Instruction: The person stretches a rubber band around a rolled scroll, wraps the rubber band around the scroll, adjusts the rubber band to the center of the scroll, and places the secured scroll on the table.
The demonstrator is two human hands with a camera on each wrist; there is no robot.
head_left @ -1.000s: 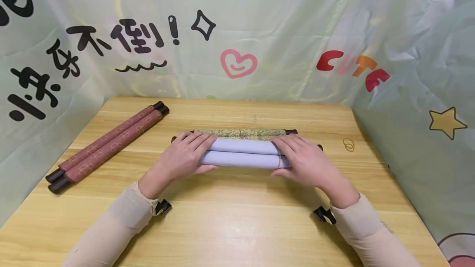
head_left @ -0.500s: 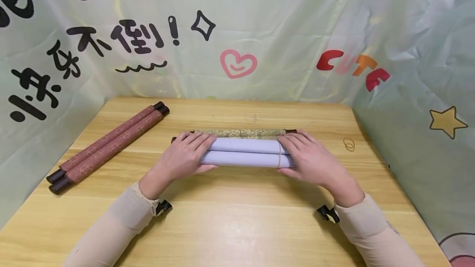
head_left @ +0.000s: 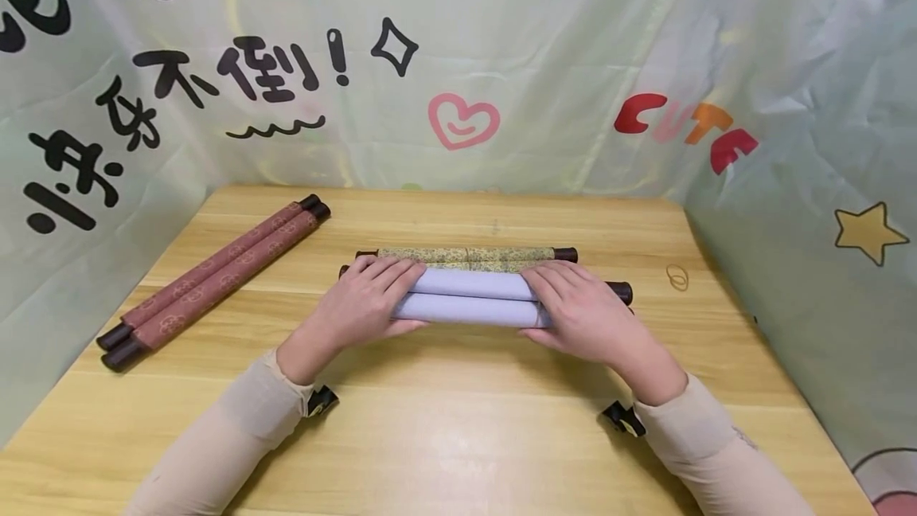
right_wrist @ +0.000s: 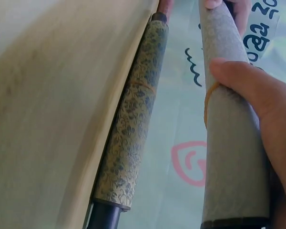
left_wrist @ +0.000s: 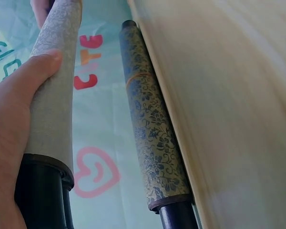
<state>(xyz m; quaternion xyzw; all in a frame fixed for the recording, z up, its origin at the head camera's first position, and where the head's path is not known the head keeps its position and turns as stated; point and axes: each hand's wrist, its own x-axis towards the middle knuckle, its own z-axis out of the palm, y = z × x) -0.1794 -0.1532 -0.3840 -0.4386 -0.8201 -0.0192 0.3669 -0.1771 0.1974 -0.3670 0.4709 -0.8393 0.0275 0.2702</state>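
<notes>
A pale lavender scroll (head_left: 469, 296), rolled from both ends into two side-by-side rolls with dark end knobs, spans between my hands. My left hand (head_left: 368, 301) grips its left part, fingers over the top and thumb along the near side. Toward the other end my right hand (head_left: 580, 305) holds it the same way. A thin rubber band (right_wrist: 209, 107) circles the scroll by the right thumb. Both wrist views show the scroll raised above the table. Just behind it lies a yellow floral-patterned scroll (head_left: 494, 256) with its own band around the middle.
On the left of the wooden table (head_left: 444, 436), a dark red scroll (head_left: 229, 275) with black knobs lies slantwise. Two loose rubber bands (head_left: 677, 277) rest at the right. Printed fabric (head_left: 544, 54) hangs behind and along the sides.
My right hand shifted right along the lavender scroll, then came back left to the rubber band. The left hand keeps its hold. The head view has shifted slightly.
</notes>
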